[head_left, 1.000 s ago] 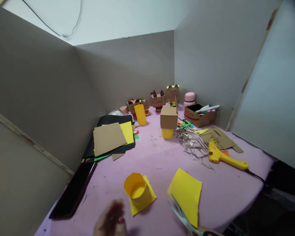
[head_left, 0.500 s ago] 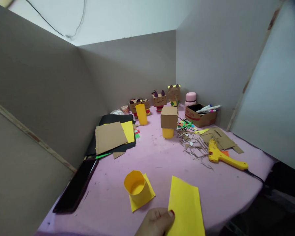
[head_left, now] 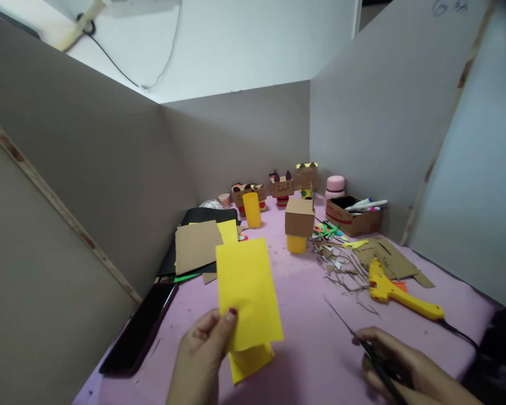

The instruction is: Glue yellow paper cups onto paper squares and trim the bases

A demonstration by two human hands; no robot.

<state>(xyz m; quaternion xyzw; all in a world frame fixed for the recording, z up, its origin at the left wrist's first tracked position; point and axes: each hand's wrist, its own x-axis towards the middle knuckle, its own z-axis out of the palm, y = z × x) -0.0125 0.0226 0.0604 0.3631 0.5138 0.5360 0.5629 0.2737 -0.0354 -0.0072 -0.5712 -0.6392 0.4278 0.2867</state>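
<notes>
Landmark: glue gun (head_left: 398,292), lying flat on the pink table (head_left: 303,304). Far left of it, a black phone (head_left: 141,329) at the table edge, cardboard sheets (head_left: 196,244) stacked on black paper behind. Left hand (head_left: 204,354), well left of the gun, pinches a yellow paper sheet (head_left: 247,292) between thumb and fingers and holds it up off the table; a second yellow piece (head_left: 251,360) sits just under it. Cardboard box on a yellow cup (head_left: 299,222) stands behind-left of the gun, scraps (head_left: 341,264) just beside it. Right hand (head_left: 400,368), in front of the gun, is closed around scissors (head_left: 362,346), blades pointing up-left; can't tell whether the blades are apart.
</notes>
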